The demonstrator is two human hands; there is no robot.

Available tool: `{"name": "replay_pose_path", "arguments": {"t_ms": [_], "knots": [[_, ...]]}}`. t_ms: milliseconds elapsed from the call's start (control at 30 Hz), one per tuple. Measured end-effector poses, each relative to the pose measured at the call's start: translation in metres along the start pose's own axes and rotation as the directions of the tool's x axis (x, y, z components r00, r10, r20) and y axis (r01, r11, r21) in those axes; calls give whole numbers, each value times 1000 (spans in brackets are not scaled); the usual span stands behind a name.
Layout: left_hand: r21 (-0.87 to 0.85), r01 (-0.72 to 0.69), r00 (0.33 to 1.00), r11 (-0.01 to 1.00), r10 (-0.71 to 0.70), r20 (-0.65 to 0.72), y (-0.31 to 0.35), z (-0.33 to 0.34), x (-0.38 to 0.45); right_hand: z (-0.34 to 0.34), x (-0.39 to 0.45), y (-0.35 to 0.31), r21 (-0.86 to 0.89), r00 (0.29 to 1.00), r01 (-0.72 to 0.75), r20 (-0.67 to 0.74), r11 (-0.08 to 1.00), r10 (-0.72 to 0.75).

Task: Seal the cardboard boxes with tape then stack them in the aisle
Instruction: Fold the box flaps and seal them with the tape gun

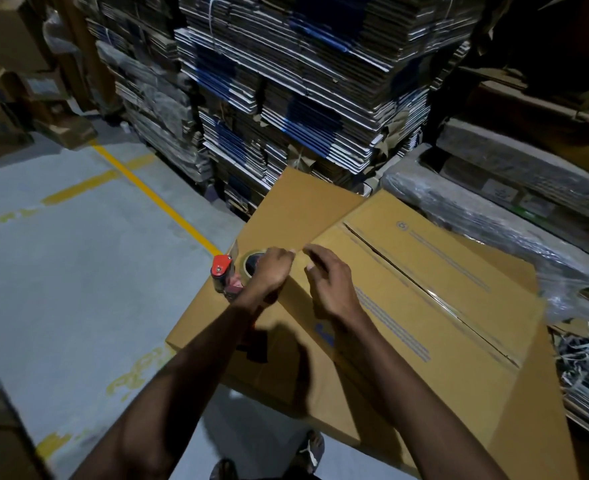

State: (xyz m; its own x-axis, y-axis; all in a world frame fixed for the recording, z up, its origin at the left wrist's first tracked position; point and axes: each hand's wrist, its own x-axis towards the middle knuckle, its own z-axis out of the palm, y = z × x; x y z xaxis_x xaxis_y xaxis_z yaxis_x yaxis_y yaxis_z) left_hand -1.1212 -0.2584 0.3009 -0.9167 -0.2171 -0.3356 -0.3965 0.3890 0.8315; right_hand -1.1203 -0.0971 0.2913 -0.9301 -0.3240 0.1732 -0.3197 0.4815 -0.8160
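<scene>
- Your box (407, 289) is brown cardboard, smooth and matt.
- The strip of tape (438, 299) along its top seam looks shiny.
- Your tape gun (225, 277) is red plastic with a shiny roll.
- The floor (61, 271) is grey, dull and a bit worn.
- The wrap (494, 220) on the bundle beside you is clear, crinkly plastic.

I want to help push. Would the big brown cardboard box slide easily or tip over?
The big brown cardboard box looks broad and low, so it would probably slide rather than tip. Its weight cannot be told. The raised flap would likely bend if pushed.
</scene>
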Motion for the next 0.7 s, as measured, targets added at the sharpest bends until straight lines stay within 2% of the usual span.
{"name": "replay_pose_path", "arguments": {"t_ms": [100, 167, 267, 333, 400, 467, 533, 633, 700], "knots": [[117, -111, 992, 987, 117, -51, 18, 13, 10, -3, 30, 18, -198, 995, 84, 78, 977, -70], [258, -96, 994, 961, 105, -20, 20, 24, 15, -8, 47, 28, -214, 979, 123, 185, 969, -83], [383, -79, 996, 920, 91, -13, 13, 29, 23, -37, 74, 47, -269, 919, 270, 358, 925, -165], [423, -99, 993, 901, 114, -12, 13, 29, 25, -66, 101, 62, -424, 901, 321, 413, 847, -135], [442, -85, 995, 893, 99, -9, 12, 31, 26, -87, 125, 75, -632, 925, 302, 376, 713, -58], [460, -39, 998, 887, 53, -18, 17, 32, 26, -91, 136, 78, -738, 943, 268, 332, 619, -13], [510, -5, 999, 860, 29, -38, 29, 32, 29, -80, 134, 71, -693, 930, 301, 365, 655, -41], [558, 9, 1000, 830, 0, -16, 49, 39, 36, -66, 123, 61, -470, 852, 393, 510, 790, -119], [549, 7, 1000, 836, -1, -12, 52, 47, 42, -74, 128, 67, -451, 826, 434, 546, 780, -143]]}}
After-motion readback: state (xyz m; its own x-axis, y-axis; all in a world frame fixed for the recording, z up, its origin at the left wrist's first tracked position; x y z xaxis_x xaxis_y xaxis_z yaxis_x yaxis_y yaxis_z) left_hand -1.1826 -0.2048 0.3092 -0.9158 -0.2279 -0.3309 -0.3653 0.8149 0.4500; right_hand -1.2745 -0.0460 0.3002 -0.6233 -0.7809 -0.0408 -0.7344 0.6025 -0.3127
